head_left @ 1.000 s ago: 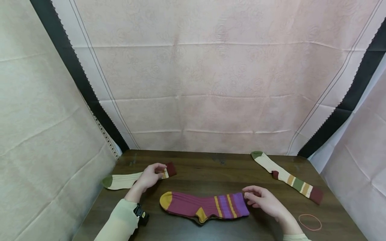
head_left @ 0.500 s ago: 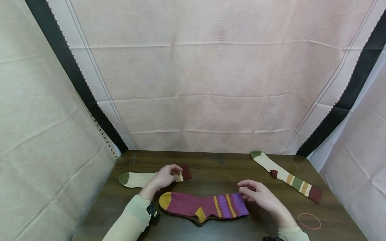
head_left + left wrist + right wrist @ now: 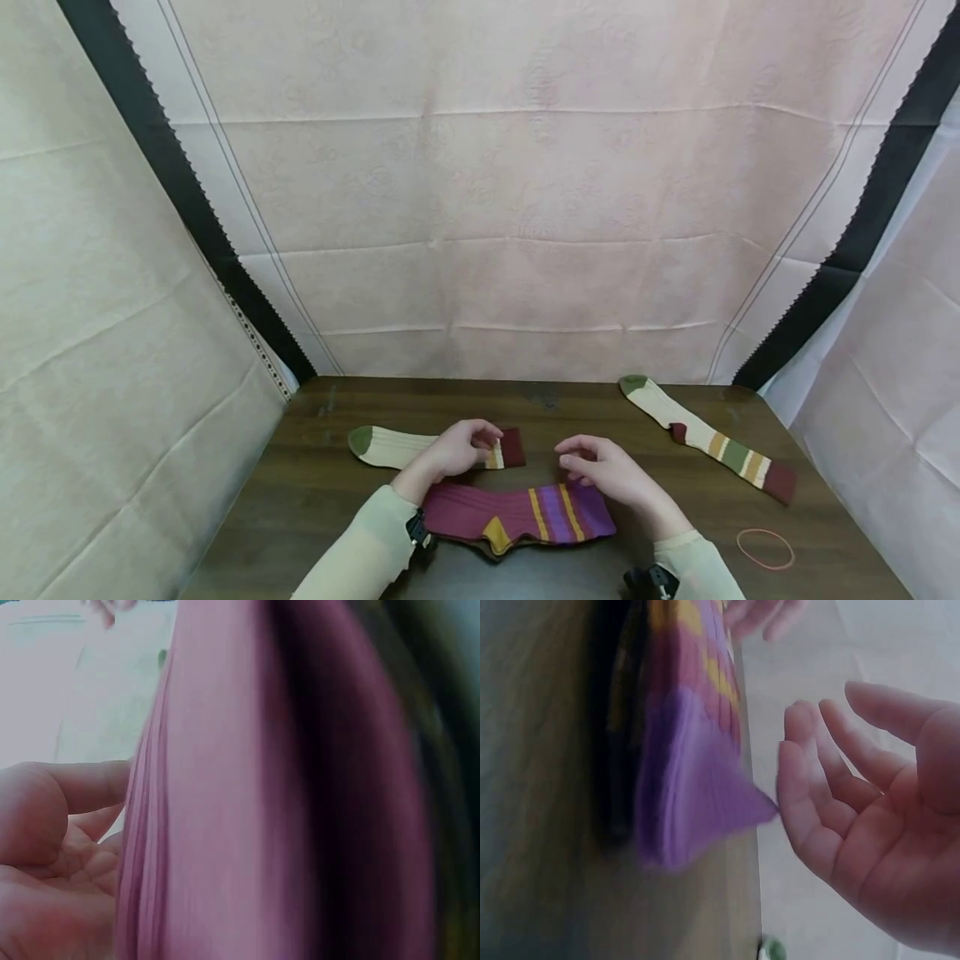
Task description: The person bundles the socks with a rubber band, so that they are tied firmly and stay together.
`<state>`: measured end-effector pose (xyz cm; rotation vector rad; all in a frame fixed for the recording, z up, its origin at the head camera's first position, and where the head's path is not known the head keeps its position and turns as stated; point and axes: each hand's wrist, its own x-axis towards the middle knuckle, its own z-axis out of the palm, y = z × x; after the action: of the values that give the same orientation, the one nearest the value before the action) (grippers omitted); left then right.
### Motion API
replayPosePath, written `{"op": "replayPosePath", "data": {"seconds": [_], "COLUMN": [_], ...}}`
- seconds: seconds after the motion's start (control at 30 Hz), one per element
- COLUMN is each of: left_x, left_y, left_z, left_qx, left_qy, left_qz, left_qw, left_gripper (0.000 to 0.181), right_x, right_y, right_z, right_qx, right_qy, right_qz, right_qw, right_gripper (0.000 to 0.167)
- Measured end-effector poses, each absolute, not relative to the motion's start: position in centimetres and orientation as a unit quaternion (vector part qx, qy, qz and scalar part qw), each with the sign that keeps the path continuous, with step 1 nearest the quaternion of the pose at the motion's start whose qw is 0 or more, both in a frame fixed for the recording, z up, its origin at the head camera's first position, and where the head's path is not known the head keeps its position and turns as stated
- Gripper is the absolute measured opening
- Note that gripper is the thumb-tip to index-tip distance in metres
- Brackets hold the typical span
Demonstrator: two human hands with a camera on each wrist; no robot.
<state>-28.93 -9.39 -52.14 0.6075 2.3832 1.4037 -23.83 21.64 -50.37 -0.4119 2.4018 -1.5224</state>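
Observation:
A cream sock [image 3: 396,448] with a green toe and maroon cuff lies across the back of the table. My left hand [image 3: 453,448] holds it near the cuff, fingers curved over its striped part; the fingertip contact is hidden. In front lies a stack of socks, a plum and purple sock [image 3: 517,510] with yellow stripes on top. In the left wrist view the plum sock [image 3: 210,787] hides my left fingertips. My right hand [image 3: 603,467] hovers over the purple cuff with loosely bent fingers. In the right wrist view the cuff's corner [image 3: 750,806] touches one finger.
A second cream sock [image 3: 708,437] with green and tan stripes lies diagonally at the back right. A pink rubber band [image 3: 765,567] lies at the front right of the brown table [image 3: 322,500]. Pale cloth walls [image 3: 480,317] surround the table's back and sides.
My left hand has moved right, dragging the cream sock along behind the plum stack. My right hand has shifted left and slightly back over the purple cuff.

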Motion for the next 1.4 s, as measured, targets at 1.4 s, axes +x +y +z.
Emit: {"op": "replayPosePath", "data": {"seconds": [1.4], "left_x": [-28.8], "left_y": [-7.9], "left_z": [-54.0], "left_qx": [0.171], "left_qy": [0.802], "left_qz": [0.549], "left_qw": [0.161], "left_gripper": [0.030], "right_x": [-28.5], "right_y": [14.5], "right_z": [-53.2], "right_qx": [-0.045], "right_qy": [0.895], "right_qz": [-0.427], "right_qw": [0.117], "right_gripper": [0.051]}}
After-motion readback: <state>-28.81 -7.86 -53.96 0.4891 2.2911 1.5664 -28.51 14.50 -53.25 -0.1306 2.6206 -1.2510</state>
